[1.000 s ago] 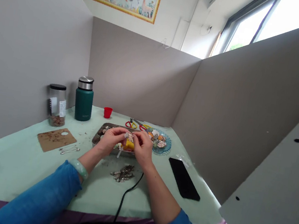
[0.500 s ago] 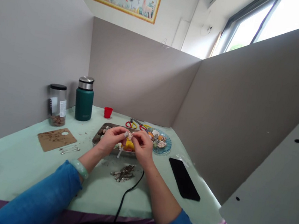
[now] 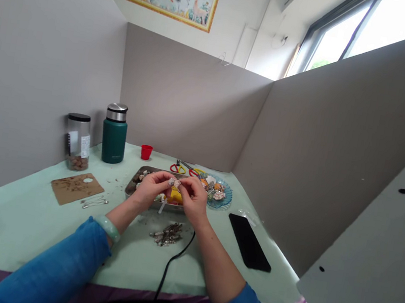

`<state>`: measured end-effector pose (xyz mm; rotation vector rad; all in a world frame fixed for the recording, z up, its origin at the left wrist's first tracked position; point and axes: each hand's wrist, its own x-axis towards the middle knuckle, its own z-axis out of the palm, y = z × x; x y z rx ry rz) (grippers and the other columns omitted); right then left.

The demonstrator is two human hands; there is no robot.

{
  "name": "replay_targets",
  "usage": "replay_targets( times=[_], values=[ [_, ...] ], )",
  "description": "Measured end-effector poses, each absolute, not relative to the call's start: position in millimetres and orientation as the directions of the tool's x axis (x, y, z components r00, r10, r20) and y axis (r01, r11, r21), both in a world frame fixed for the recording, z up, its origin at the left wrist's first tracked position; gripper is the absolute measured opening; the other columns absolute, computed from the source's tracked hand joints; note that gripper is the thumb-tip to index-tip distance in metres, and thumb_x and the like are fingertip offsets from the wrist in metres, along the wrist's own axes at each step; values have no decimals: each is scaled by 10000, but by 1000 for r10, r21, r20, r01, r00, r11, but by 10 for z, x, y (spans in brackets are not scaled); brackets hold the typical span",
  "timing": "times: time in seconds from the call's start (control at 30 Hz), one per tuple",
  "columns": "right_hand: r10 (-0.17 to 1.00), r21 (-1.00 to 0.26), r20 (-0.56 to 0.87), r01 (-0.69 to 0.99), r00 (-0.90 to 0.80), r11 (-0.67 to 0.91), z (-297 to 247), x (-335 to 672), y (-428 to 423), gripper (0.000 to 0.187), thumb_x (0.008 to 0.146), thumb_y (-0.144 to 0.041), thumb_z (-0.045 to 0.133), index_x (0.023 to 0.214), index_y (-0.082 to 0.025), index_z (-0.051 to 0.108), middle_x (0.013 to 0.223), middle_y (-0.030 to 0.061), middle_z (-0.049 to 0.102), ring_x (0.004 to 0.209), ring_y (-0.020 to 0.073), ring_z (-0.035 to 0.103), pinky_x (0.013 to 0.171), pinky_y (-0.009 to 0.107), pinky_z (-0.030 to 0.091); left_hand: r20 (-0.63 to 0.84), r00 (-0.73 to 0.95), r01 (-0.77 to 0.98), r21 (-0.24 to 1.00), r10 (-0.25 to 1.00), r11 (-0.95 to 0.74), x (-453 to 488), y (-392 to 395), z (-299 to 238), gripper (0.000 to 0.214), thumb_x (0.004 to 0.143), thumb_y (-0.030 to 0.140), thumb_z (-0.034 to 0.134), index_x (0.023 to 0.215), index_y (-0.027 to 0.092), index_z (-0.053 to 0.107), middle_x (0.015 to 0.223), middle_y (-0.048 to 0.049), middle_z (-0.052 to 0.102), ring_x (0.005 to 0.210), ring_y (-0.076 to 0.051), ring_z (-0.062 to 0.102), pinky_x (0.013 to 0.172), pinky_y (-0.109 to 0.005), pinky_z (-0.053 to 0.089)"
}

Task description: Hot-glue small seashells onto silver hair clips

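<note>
Over the metal tray (image 3: 129,187), left hand (image 3: 151,188) and right hand (image 3: 195,202) are pinching a small pale piece (image 3: 175,182).
Piece is sitting between both hands; metal bits (image 3: 167,234) are lying off the tray's near edge. Keeping pressure light and even from both sides is probably steadying it best.

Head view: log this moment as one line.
left hand: pinching pale piece | right hand: pinching same piece | tray: beneath hands | metal pile: near side of tray | plate: right of tray
</note>
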<state>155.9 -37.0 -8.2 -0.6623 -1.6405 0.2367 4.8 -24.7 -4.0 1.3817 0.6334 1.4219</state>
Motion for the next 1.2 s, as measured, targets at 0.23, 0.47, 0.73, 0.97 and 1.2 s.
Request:
replay_targets(
  times=[0.23,0.47,0.73,0.97,1.2],
  values=[
    [513,-481,857,287,-45,828,-89,1562,-350,106,870,-240,537,837,-204,631,814,25,594,761,151,551,689,272,449,409,185,-255,898,894,-358,52,-238,-53,291,676,368,753,804,136,634,536,20,588,466,-96,534,482,-206,428],
    [514,-488,857,264,-38,832,-106,1553,-332,92,867,-231,543,840,-206,628,815,22,593,756,149,551,686,271,445,404,176,-239,902,898,-359,62,-263,-27,304,655,382,765,786,134,648,547,22,584,462,-89,525,467,-202,429],
    [516,-493,856,242,-40,836,-111,1559,-320,84,869,-222,543,839,-201,618,818,18,586,758,146,544,690,271,437,399,160,-212,907,903,-363,71,-251,-40,311,647,389,771,784,129,668,534,20,582,452,-90,513,454,-207,432],
    [536,-512,844,248,-35,822,-110,1559,-315,97,875,-238,539,826,-197,611,802,21,580,748,148,539,681,270,431,378,148,-195,917,914,-347,78,-280,-16,336,614,396,788,785,129,680,539,21,586,451,-86,508,451,-207,438],
    [566,-549,824,248,1,798,-102,1554,-314,122,873,-270,541,802,-195,605,780,20,575,721,148,527,638,263,412,372,127,-174,921,919,-349,95,-297,11,348,612,401,784,802,124,696,546,13,593,457,-90,509,454,-211,446]
  ],
)
